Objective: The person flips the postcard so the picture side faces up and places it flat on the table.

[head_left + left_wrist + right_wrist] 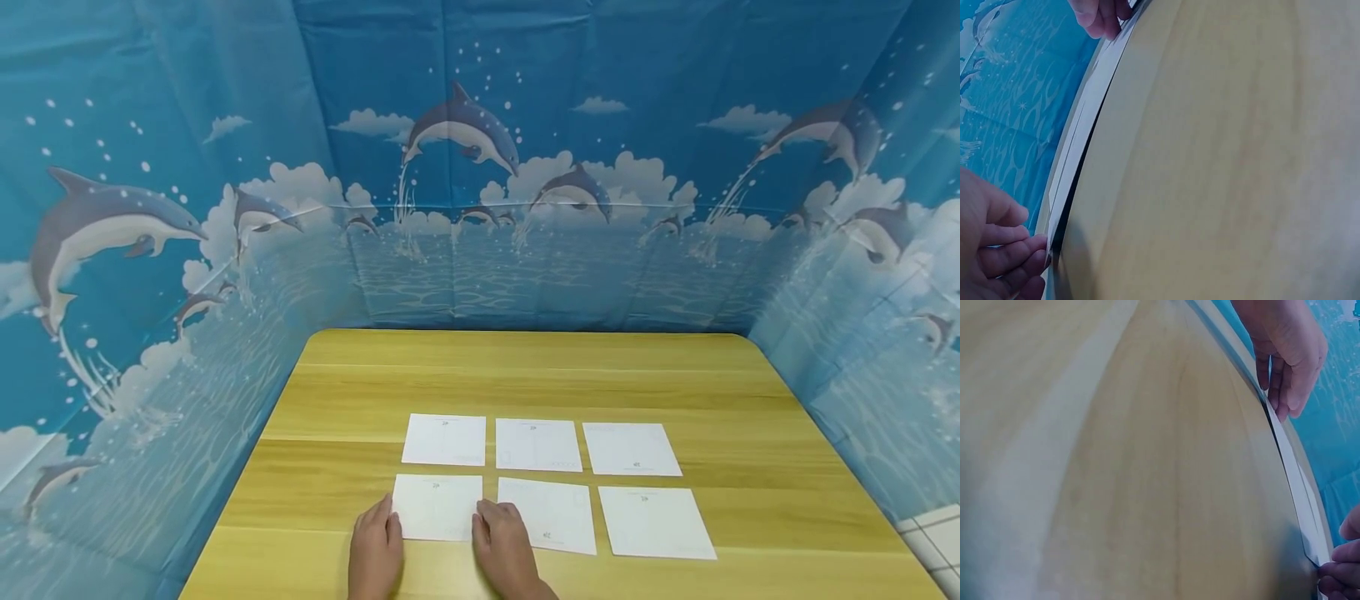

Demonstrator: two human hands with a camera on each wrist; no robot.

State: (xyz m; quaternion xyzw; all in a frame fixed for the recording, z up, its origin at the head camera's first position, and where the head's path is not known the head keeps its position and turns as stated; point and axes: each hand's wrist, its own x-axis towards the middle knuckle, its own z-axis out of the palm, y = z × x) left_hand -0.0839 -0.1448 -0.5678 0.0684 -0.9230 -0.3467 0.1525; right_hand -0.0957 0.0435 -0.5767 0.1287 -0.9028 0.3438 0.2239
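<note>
A white postcard (438,510) with a small dark print near its far edge lies at the front left of two rows of cards. My left hand (377,546) holds its left edge with the fingertips. At the right edge, my right hand (504,542) grips it the same way, beside the middle postcard (551,515) of the near row. Seen edge-on in the left wrist view, the held postcard (1079,159) has a dark gap under it, slightly off the table. In the right wrist view, fingers of both hands touch its ends.
To the right in the near row is another postcard (657,522). The far row has a left card (444,440), a middle card (537,445) and a right card (632,449). All lie on a yellow wooden table (525,375), with a dolphin-print curtain (525,275) around it.
</note>
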